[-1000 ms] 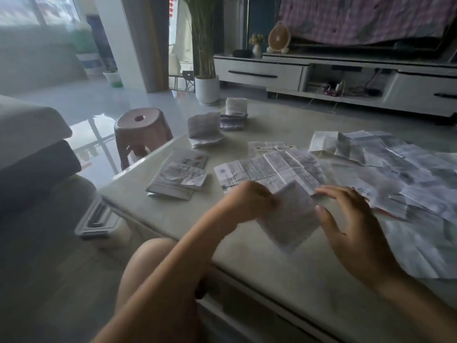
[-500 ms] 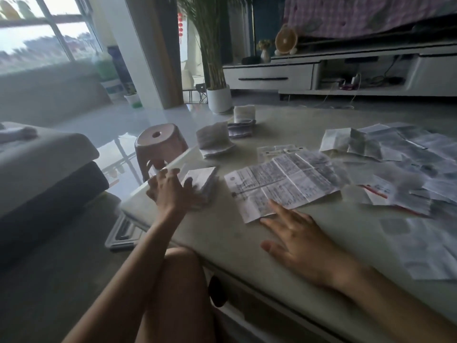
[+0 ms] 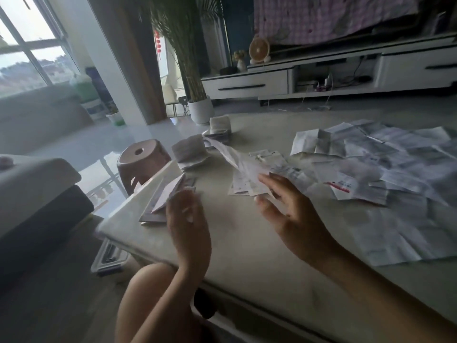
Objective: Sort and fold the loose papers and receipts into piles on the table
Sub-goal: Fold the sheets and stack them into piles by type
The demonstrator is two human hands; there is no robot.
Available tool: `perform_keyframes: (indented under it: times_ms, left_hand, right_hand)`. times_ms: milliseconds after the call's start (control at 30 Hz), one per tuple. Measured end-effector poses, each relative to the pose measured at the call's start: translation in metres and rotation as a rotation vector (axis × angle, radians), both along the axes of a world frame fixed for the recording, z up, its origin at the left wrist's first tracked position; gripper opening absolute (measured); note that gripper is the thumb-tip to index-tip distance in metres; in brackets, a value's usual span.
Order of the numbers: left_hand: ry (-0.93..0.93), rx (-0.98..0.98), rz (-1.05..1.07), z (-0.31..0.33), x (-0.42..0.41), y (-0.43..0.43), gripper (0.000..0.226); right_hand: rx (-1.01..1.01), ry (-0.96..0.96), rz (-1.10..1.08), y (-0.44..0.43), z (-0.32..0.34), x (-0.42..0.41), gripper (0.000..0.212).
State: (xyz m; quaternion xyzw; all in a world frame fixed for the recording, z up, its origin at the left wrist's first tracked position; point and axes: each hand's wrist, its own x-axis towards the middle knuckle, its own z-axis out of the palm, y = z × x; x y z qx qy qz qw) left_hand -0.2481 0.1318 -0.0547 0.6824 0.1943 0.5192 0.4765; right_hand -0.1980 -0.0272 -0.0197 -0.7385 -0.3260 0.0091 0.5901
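Observation:
On the pale table [image 3: 247, 243], my right hand [image 3: 289, 214] pinches the near edge of a large printed sheet [image 3: 237, 164] between thumb and fingers. The sheet is lifted, its far corner tilted up to the left. My left hand [image 3: 188, 221] hovers at the near-left pile of folded papers [image 3: 158, 206], fingers straight, fingertips at a folded white slip [image 3: 170, 191] that stands tented on top. Two more folded piles [image 3: 190, 149] [image 3: 220, 127] lie farther back. Loose unfolded receipts [image 3: 383, 174] cover the right side of the table.
A pink stool [image 3: 143, 157] stands just beyond the table's left edge. A sofa [image 3: 37, 194] is at the left and a lidded plastic box [image 3: 108, 258] lies on the floor by the table corner. My knee [image 3: 153, 293] is under the near edge.
My right hand went from lying flat by the large sheet to lifting it. My left hand has drawn back slightly from the folded slip it set on the near-left pile.

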Motion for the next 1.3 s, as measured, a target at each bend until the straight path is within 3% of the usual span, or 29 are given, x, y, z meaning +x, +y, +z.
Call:
perform_keyframes:
  times_ms: [133, 167, 233, 300, 400, 500, 567, 667, 733, 800, 900, 1000, 1167, 1300]
  left_hand:
    - [0.188, -0.714, -0.548, 0.02, 0.016, -0.031, 0.03]
    - [0.255, -0.812, -0.673, 0.029, 0.017, -0.034, 0.044]
    - [0.201, -0.916, -0.899, 0.034, 0.02, -0.033, 0.071]
    - [0.121, -0.97, -0.97, 0.04, 0.022, -0.035, 0.066]
    - [0.114, -0.895, -0.947, 0.045, 0.021, -0.035, 0.053]
    - [0.199, -0.803, -0.872, 0.047, 0.014, -0.027, 0.039]
    - [0.264, -0.748, -0.822, 0.048, 0.007, -0.024, 0.025]
    - [0.29, -0.641, -0.834, 0.048, 0.001, -0.028, 0.017]
    - [0.295, -0.605, -0.83, 0.049, -0.002, -0.031, 0.017]
    - [0.316, -0.541, -0.796, 0.05, -0.003, -0.032, 0.015]
    - [0.354, -0.473, -0.778, 0.054, -0.004, -0.034, 0.016]
    - [0.403, -0.473, -0.835, 0.057, -0.007, -0.031, 0.022]
    - [0.496, -0.415, -0.857, 0.055, -0.011, -0.025, 0.024]
    - [0.442, -0.425, -0.811, 0.061, -0.012, -0.026, 0.036]
  right_hand:
    - [0.384, 0.357, 0.106, -0.012, 0.023, -0.005, 0.029]
    - [0.479, 0.472, 0.125, -0.013, 0.024, -0.006, 0.026]
    - [0.606, 0.7, 0.149, -0.014, 0.028, -0.008, 0.027]
    - [0.625, 0.829, 0.156, -0.017, 0.026, -0.01, 0.027]
    - [0.46, 0.748, 0.019, -0.021, 0.019, -0.009, 0.02]
    - [0.352, 0.531, -0.314, -0.029, 0.012, -0.001, 0.004]
    - [0.308, 0.464, -0.369, -0.038, 0.011, 0.008, 0.026]
    - [0.179, 0.553, -0.055, -0.047, 0.013, 0.019, 0.067]
    - [0.12, 0.63, 0.194, -0.051, 0.017, 0.02, 0.073]
    - [0.092, 0.64, 0.307, -0.054, 0.019, 0.019, 0.068]
    - [0.002, 0.515, 0.317, -0.055, 0.017, 0.019, 0.04]
    - [0.05, 0.464, 0.135, -0.053, 0.009, 0.022, 0.017]
    - [0.16, 0.599, 0.133, -0.059, 0.001, 0.032, 0.02]
    - [0.216, 0.713, 0.21, -0.061, 0.003, 0.036, 0.028]
